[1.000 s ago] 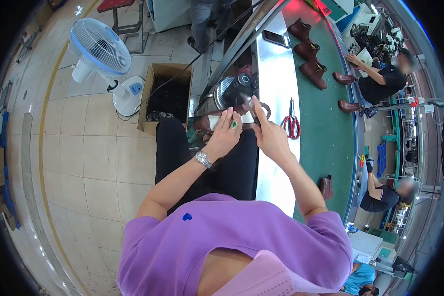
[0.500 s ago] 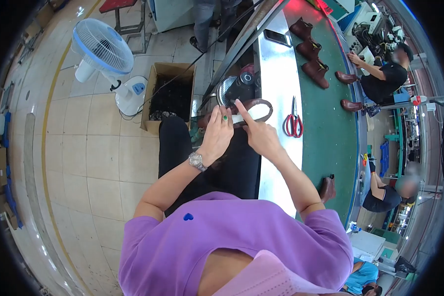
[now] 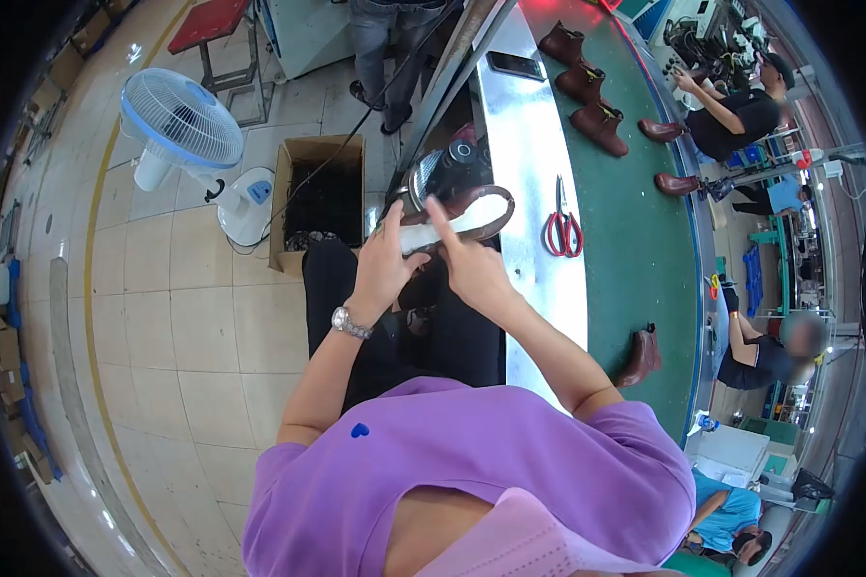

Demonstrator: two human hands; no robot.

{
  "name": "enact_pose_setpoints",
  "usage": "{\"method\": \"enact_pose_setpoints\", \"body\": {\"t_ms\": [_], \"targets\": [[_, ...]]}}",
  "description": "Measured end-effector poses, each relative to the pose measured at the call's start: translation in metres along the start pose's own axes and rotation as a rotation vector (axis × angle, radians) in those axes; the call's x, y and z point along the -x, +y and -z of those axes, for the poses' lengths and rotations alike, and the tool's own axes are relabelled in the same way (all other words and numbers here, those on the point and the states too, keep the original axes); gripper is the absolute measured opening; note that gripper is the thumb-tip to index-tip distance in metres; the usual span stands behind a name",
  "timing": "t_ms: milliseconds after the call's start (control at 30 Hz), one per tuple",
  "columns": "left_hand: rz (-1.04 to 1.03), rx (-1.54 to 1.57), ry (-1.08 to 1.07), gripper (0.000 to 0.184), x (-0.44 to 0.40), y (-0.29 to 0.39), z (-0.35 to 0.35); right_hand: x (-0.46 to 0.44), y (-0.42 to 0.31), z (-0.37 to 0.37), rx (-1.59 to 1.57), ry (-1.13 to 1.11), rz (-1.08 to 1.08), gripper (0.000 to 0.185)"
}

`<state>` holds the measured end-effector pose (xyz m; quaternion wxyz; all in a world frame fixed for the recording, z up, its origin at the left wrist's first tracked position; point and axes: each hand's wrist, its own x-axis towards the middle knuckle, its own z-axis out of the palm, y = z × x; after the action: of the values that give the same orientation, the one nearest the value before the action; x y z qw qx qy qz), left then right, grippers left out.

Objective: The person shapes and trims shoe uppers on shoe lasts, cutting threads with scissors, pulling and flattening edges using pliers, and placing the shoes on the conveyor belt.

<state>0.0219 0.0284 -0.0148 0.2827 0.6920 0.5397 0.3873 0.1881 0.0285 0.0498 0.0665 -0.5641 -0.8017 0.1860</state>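
A brown boot (image 3: 500, 223) lies sideways between my hands, its underside up, showing a long white surface (image 3: 486, 211). My left hand (image 3: 383, 262) grips its left end, thumb apart from the fingers. My right hand (image 3: 476, 274) is at the boot's near side, with the index finger stretched across the white surface and the other fingers curled, partly hidden. Just behind the boot is a dark machine part with a round fitting (image 3: 462, 151). Red-handled scissors (image 3: 563, 231) rest on the metal bench (image 3: 534, 144) to the right.
Several brown boots (image 3: 598, 125) stand on the green conveyor belt (image 3: 635, 240), with another boot (image 3: 640, 356) nearer me. A phone (image 3: 516, 64) lies on the bench. At left are a cardboard box (image 3: 289, 258) and a fan (image 3: 181, 117). Co-workers (image 3: 741, 115) sit across the belt.
My left hand has slid back toward the boot's left end and its thumb has spread, uncovering more white surface. My right index finger has shifted left. The whole view has moved slightly.
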Motion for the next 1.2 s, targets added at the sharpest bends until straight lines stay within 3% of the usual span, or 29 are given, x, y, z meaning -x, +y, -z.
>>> {"method": "enact_pose_setpoints", "body": {"t_ms": [100,133,233,267,367,400,433,500,533,567,633,700,733,800,867,1000,1133,1200], "targets": [[0.030,0.127,-0.125,0.102,-0.009,-0.001,0.015,-0.003,0.015,0.011,-0.073,-0.111,0.005,0.081],[0.093,0.159,-0.232,0.114,-0.012,-0.008,0.021,-0.003,0.010,0.029,0.014,-0.223,-0.034,0.081],[-0.103,0.215,-0.011,0.115,-0.003,-0.021,0.022,0.010,0.029,0.033,0.034,0.091,0.029,0.079],[-0.062,0.109,0.011,0.122,0.005,-0.026,0.022,0.014,0.033,0.038,0.028,0.090,-0.041,0.079],[0.457,0.923,-0.088,0.127,0.036,-0.024,0.001,0.037,0.053,0.032,-0.045,0.061,-0.144,0.082],[0.729,0.960,-0.256,0.129,0.039,-0.011,0.007,0.049,0.060,0.023,-0.073,0.044,-0.141,0.082],[0.805,0.985,-0.303,0.123,0.040,0.004,0.007,0.058,0.058,0.021,-0.100,0.028,-0.135,0.083],[0.965,1.179,-0.357,0.109,0.040,0.004,-0.010,0.078,0.044,0.023,-0.429,-0.092,-0.317,0.082],[0.954,1.192,-0.249,0.088,0.040,0.002,-0.023,0.086,0.036,0.023,-0.534,-0.096,-0.375,0.082],[0.810,1.209,-0.171,0.075,0.042,-0.008,-0.034,0.094,0.031,0.023,-0.641,-0.096,-0.435,0.081],[0.810,1.174,-0.250,0.072,0.040,-0.005,-0.024,0.110,0.042,0.005,-0.663,0.002,-0.485,0.080],[0.668,1.093,-0.301,0.093,0.039,0.012,-0.005,0.124,0.059,-0.010,-0.654,0.105,-0.589,0.079],[0.601,1.051,-0.335,0.103,0.037,0.023,0.004,0.132,0.076,-0.022,-0.492,0.153,-0.620,0.079],[0.278,0.866,-0.265,0.114,0.026,0.049,0.013,0.147,0.110,-0.037,-0.243,0.173,-0.698,0.078],[-0.003,0.659,-0.276,0.130,0.018,0.046,0.004,0.154,0.131,-0.037,-0.067,0.150,-0.741,0.064],[-0.095,0.522,-0.332,0.130,-0.008,0.063,-0.013,0.172,0.160,-0.039,-0.078,0.197,-0.786,0.053],[-0.090,0.655,-0.505,0.130,-0.027,0.069,-0.039,0.189,0.176,-0.049,-0.252,0.253,-0.960,0.043],[-0.111,0.655,-0.517,0.125,-0.031,0.071,-0.057,0.198,0.179,-0.046,-0.888,0.360,-0.997,0.039]]}}
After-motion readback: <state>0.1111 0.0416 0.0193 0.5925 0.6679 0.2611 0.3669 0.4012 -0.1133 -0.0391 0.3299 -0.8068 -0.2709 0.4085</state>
